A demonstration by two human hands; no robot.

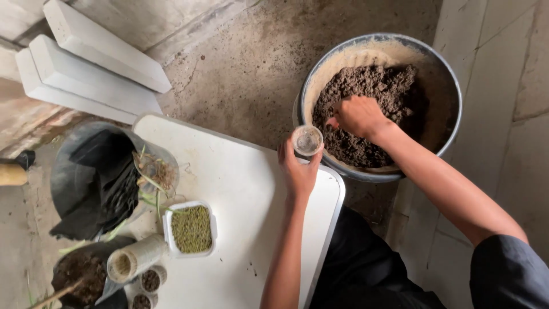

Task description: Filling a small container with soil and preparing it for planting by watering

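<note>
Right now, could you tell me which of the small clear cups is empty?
The clear cup in the left hand, by the bucket; those at the table's lower-left hold soil.

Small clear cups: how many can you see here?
3, maybe more hidden. One small clear cup is in the left hand beside the bucket; two soil-filled cups stand at the table's lower-left edge.

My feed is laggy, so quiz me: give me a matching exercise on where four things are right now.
Things:
1. small clear cup
2. right hand
3. white tub of green seeds
4. black plastic bag

Places:
A. on the white table, near its left edge
B. in the soil inside the round bucket
C. held by the left hand at the bucket's rim
D. left of the table, off its edge

Pairs: 1-C, 2-B, 3-A, 4-D
</note>
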